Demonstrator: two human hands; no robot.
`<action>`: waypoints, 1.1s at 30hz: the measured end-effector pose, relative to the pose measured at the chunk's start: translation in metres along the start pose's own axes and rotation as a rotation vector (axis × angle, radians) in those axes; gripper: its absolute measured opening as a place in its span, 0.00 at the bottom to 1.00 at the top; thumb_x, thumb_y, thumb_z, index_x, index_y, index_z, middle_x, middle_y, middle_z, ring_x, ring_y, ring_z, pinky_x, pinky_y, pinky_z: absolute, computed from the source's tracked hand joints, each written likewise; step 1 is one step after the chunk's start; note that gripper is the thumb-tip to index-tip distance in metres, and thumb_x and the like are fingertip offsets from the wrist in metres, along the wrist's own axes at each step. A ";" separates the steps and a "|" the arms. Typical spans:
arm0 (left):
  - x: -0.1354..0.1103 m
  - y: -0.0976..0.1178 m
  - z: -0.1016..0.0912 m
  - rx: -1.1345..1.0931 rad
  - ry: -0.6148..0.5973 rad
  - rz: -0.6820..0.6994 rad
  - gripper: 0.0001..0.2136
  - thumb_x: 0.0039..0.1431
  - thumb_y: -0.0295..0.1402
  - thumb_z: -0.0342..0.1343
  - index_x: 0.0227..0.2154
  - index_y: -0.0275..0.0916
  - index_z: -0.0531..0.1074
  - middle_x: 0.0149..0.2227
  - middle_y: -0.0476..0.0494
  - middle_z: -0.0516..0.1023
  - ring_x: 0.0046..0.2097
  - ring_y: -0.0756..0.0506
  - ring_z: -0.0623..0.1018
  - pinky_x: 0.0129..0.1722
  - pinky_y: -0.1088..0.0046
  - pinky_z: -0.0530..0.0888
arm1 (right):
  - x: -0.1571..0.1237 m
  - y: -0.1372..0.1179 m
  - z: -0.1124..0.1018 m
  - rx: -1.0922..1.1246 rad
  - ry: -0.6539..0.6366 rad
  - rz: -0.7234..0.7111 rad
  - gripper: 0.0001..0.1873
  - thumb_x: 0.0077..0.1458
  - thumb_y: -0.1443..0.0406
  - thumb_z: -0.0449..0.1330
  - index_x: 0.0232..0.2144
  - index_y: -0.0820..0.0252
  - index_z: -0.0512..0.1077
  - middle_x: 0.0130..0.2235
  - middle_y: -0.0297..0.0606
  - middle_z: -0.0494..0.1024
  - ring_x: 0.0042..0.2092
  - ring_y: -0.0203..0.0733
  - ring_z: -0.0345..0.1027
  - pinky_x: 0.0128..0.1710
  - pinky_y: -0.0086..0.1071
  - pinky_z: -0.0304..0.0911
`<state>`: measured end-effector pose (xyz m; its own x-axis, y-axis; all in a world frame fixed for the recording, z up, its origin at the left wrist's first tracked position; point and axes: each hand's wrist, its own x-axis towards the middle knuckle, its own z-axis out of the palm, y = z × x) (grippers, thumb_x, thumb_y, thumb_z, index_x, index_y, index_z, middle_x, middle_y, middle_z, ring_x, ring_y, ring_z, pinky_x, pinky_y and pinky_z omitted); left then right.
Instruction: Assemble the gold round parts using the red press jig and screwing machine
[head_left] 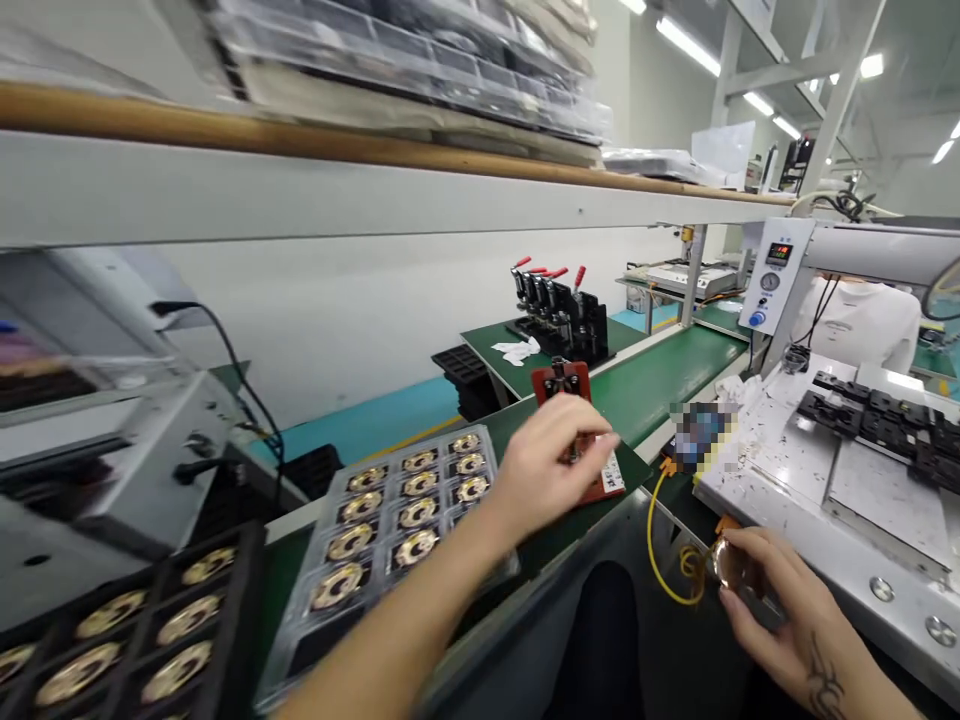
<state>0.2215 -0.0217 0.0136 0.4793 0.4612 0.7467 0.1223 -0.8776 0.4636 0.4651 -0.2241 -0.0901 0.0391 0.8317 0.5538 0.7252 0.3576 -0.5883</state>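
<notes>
Right hand [784, 600] holds a shiny round part [726, 563]; left hand [544, 458] is at the red fixture [582, 382], grip indeterminable.

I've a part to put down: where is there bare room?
The green strip beyond the red fixture looks bare, lying between the black clamps and the white machine. The left side is crowded: the clear tray and black tray hold gold-coloured rings.

The right-hand grip [780, 600] holds a shiny round part [726, 563] (the left-hand grip [551, 455] is at a red fixture [582, 380]).
</notes>
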 end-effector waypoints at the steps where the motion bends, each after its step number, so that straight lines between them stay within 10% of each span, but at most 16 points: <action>1: 0.010 -0.013 -0.008 0.038 -0.027 0.057 0.14 0.70 0.43 0.59 0.30 0.42 0.77 0.31 0.42 0.80 0.38 0.41 0.77 0.44 0.61 0.74 | 0.004 -0.004 0.000 0.025 0.020 0.020 0.22 0.63 0.66 0.64 0.58 0.49 0.72 0.44 0.42 0.80 0.35 0.46 0.75 0.34 0.37 0.75; 6: 0.036 -0.047 -0.014 0.128 -0.280 0.164 0.29 0.70 0.50 0.56 0.15 0.44 0.58 0.18 0.52 0.61 0.26 0.46 0.63 0.35 0.65 0.67 | 0.015 -0.015 0.005 0.102 0.118 0.163 0.14 0.66 0.59 0.62 0.53 0.49 0.75 0.32 0.34 0.74 0.29 0.43 0.68 0.32 0.37 0.69; 15: 0.109 -0.062 -0.054 -0.020 0.206 -0.239 0.10 0.70 0.41 0.54 0.44 0.39 0.70 0.42 0.42 0.79 0.43 0.43 0.80 0.47 0.66 0.75 | 0.065 0.014 0.023 0.155 0.064 0.144 0.16 0.64 0.59 0.64 0.52 0.54 0.75 0.30 0.31 0.70 0.30 0.41 0.67 0.29 0.34 0.65; 20: 0.043 -0.106 -0.072 0.217 0.067 -0.529 0.14 0.66 0.42 0.53 0.43 0.38 0.75 0.47 0.35 0.82 0.48 0.36 0.79 0.51 0.59 0.74 | 0.064 0.034 0.044 0.222 0.052 0.167 0.17 0.63 0.58 0.65 0.52 0.56 0.75 0.29 0.31 0.70 0.28 0.40 0.65 0.27 0.33 0.64; 26: -0.048 -0.126 -0.015 0.076 -0.469 -0.758 0.06 0.51 0.36 0.64 0.26 0.40 0.80 0.20 0.50 0.78 0.25 0.42 0.79 0.28 0.70 0.72 | 0.100 0.037 0.084 0.289 -0.084 0.127 0.15 0.64 0.60 0.63 0.51 0.58 0.75 0.32 0.31 0.71 0.31 0.39 0.66 0.30 0.31 0.63; 33: -0.059 -0.136 0.035 0.068 -0.448 -0.776 0.09 0.49 0.32 0.68 0.35 0.37 0.79 0.29 0.46 0.80 0.35 0.43 0.79 0.34 0.71 0.69 | 0.140 0.063 0.141 0.286 -0.093 0.124 0.13 0.60 0.62 0.63 0.46 0.62 0.76 0.32 0.32 0.71 0.31 0.38 0.64 0.33 0.32 0.63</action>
<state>0.2072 0.0657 -0.1107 0.5326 0.8459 -0.0275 0.5973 -0.3527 0.7203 0.4193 -0.0257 -0.1322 0.0422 0.9070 0.4190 0.4955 0.3452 -0.7971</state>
